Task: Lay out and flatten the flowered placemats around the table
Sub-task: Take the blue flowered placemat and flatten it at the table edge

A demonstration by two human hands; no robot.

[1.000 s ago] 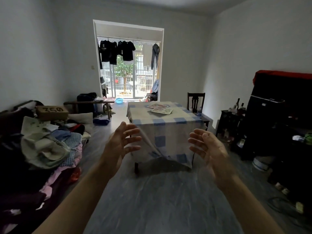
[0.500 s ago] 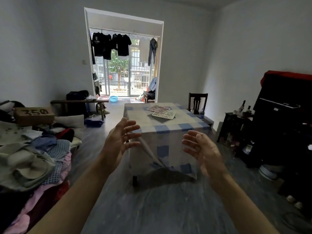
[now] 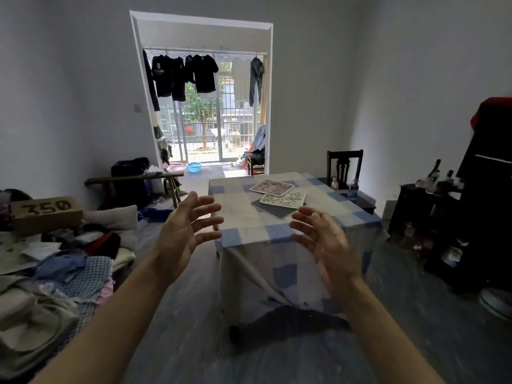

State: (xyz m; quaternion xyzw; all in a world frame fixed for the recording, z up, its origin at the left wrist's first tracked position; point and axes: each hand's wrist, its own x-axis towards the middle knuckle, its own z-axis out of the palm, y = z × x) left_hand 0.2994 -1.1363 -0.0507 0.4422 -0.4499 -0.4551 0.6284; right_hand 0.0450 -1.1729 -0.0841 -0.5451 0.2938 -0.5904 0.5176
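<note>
Hands (image 3: 249,239) empty, placemats (image 3: 278,199) overlapping, bottom one half-hidden

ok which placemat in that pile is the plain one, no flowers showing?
The grey placemat at the bottom of the pile, nearest the person. The pink-flowered placemat and the green-leafed placemat overlap above it, both printed.

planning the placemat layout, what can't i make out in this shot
- Head view: how many placemats are in the overlapping pile; the bottom grey one is mostly covered.
- The table legs, hidden by the checked tablecloth.
- The chair seat, behind the table.
- The left hand and right hand are open, empty.
</note>
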